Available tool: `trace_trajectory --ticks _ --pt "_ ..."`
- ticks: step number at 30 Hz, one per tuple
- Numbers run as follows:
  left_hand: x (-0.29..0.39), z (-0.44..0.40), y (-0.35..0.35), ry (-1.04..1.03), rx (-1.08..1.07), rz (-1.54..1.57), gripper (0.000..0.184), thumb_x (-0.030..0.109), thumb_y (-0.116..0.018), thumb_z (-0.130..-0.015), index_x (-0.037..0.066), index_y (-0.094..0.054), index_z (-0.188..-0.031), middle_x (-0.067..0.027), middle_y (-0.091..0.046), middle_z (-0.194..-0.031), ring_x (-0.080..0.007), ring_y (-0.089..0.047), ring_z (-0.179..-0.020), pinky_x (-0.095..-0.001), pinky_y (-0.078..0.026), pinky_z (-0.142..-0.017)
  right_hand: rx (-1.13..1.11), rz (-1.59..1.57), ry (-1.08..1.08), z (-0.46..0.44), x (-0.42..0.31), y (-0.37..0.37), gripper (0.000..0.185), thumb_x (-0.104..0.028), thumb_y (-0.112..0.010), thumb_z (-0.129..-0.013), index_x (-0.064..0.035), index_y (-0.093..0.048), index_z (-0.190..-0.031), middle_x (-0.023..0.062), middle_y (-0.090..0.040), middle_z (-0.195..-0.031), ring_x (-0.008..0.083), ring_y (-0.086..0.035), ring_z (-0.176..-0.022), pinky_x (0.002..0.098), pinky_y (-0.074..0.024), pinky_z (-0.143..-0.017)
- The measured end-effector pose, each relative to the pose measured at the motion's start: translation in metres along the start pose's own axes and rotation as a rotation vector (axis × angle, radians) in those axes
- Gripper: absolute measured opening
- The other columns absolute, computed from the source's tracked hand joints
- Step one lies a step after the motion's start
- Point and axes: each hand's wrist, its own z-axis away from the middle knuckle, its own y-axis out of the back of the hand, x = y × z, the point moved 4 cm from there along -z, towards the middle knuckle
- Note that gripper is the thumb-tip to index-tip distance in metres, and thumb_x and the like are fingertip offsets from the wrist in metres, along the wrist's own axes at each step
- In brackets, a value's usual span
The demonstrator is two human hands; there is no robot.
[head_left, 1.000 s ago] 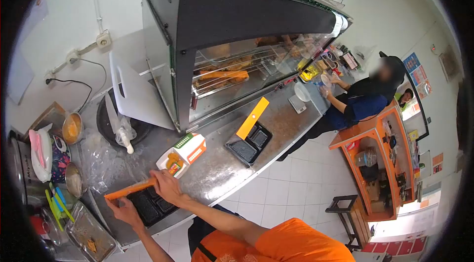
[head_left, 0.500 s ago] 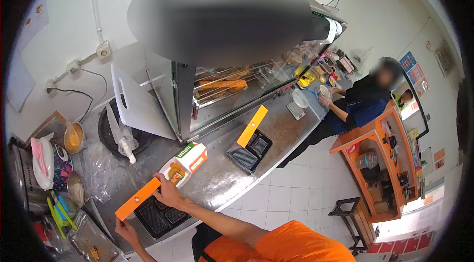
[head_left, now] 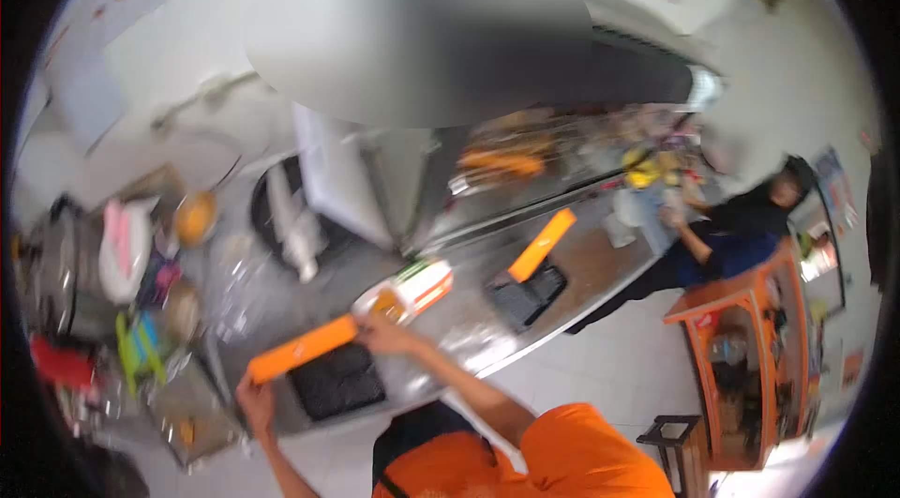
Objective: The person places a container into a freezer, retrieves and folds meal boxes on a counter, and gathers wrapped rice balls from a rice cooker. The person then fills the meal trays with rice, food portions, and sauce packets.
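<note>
One left hand (head_left: 255, 400), one right hand (head_left: 382, 334), fingers grasping ends of flat orange strip (head_left: 302, 351), black rectangular tray (head_left: 337, 385) alongside, grey metal surface (head_left: 480, 334)

no readable text, blurred mark on the orange strip (head_left: 319, 341), blurred print on the carton (head_left: 429, 286)

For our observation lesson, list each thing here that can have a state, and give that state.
Left hand: gripping the near strip's left end
Right hand: gripping its right end
Near orange strip: held at both ends
Near black tray: open, contents blurred
Far black tray: open
Far orange strip: overlapping that tray's edge
Food box: open, food inside
White board: upright, tilted
</note>
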Motion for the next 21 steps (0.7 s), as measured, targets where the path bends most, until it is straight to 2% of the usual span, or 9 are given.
trace_trajectory --ticks 2,6,9,11,14,17,18,19,21 --pt "0.003 0.004 -0.003 0.096 0.015 -0.051 0.031 0.005 -0.067 -0.096 -0.005 -0.066 -0.125 -0.0069 -0.07 -0.119 -0.0136 -0.062 -0.105 -0.0285 -0.048 -0.095 -0.156 -0.07 -0.258 -0.002 -0.037 0.023 0.036 -0.012 -0.067 -0.09 -0.0063 -0.064 -0.125 0.0151 -0.072 -0.099 0.0228 -0.069 -0.086 0.0389 -0.0553 -0.075" --pt "0.001 -0.005 -0.001 0.144 -0.066 -0.061 0.044 0.01 -0.065 -0.098 0.001 -0.058 -0.141 -0.0025 -0.069 -0.112 -0.009 -0.059 -0.092 -0.0233 -0.048 -0.081 -0.028 -0.248 -0.018 -0.009 -0.004 0.024 0.049 0.002 -0.064 -0.091 -0.0023 -0.057 -0.14 0.0135 -0.068 -0.124 0.0207 -0.066 -0.112 0.0328 -0.0551 -0.091" --pt "0.04 0.003 -0.019 -0.099 -0.003 -0.191 0.073 0.018 -0.07 -0.094 0.002 -0.035 -0.156 -0.0184 -0.056 -0.144 -0.0268 -0.06 -0.125 -0.0357 -0.048 -0.103 0.142 -0.218 -0.047 -0.003 -0.009 0.024 0.063 0.002 -0.069 -0.088 0.0004 -0.048 -0.147 0.0156 -0.057 -0.142 0.0247 -0.058 -0.127 0.0321 -0.0509 -0.102" --pt "0.036 0.024 -0.009 0.034 0.015 -0.25 0.09 0.024 -0.072 -0.093 0.0 -0.017 -0.16 -0.0227 -0.033 -0.161 -0.0336 -0.032 -0.15 -0.0428 -0.027 -0.121 0.239 -0.011 -0.061 0.018 -0.036 0.024 0.074 -0.005 -0.076 -0.085 0.0012 -0.041 -0.15 0.0163 -0.052 -0.147 0.0258 -0.055 -0.131 0.0358 -0.0479 -0.106" --pt "0.02 0.097 0.035 0.007 0.099 -0.196 0.088 0.029 -0.072 -0.093 0.0 -0.021 -0.159 -0.0257 -0.036 -0.158 -0.0383 -0.037 -0.146 -0.0437 -0.03 -0.12 0.496 0.093 -0.288 0.064 -0.076 0.009 0.069 -0.013 -0.075 -0.089 -0.0013 -0.043 -0.149 0.0181 -0.05 -0.148 0.031 -0.049 -0.135 0.0435 -0.0433 -0.11" --pt "0.0 0.177 0.114 0.082 0.154 -0.18 0.078 0.031 -0.072 -0.094 0.001 -0.032 -0.154 -0.0272 -0.047 -0.148 -0.042 -0.048 -0.136 -0.0436 -0.039 -0.113 0.903 0.136 -0.17 0.146 0.039 -0.013 0.042 -0.008 -0.068 -0.095 0.0035 -0.056 -0.134 0.0175 -0.063 -0.132 0.0257 -0.061 -0.119 0.0382 -0.0493 -0.102" --pt "-0.013 0.202 0.141 0.055 0.221 -0.198 0.074 0.031 -0.071 -0.094 0.0 -0.037 -0.152 -0.0265 -0.051 -0.144 -0.0411 -0.052 -0.132 -0.0427 -0.043 -0.109 0.963 0.225 -0.116 0.139 -0.07 -0.058 0.027 -0.024 -0.061 -0.1 0.0025 -0.067 -0.097 0.0089 -0.066 -0.086 0.0218 -0.061 -0.072 0.0386 -0.053 -0.069" --pt "-0.03 0.227 0.173 0.02 0.264 -0.214 0.07 0.03 -0.071 -0.094 0.0 -0.041 -0.149 -0.0259 -0.056 -0.139 -0.0401 -0.056 -0.127 -0.0419 -0.047 -0.106 0.896 -0.066 -0.226 0.164 -0.026 -0.091 0.02 -0.016 -0.061 -0.099 0.0025 -0.066 -0.093 0.0105 -0.066 -0.085 0.0206 -0.056 -0.067 0.0377 -0.0502 -0.065" --pt "-0.067 0.276 0.249 0.103 0.317 -0.208 0.061 0.027 -0.071 -0.094 0.001 -0.048 -0.144 -0.0208 -0.063 -0.131 -0.0366 -0.064 -0.118 -0.0399 -0.053 -0.097 0.594 0.226 -0.432 0.178 -0.036 -0.188 0.016 -0.005 -0.055 -0.095 0.0041 -0.068 -0.099 0.0128 -0.066 -0.085 0.0212 -0.057 -0.072 0.0371 -0.0511 -0.069"
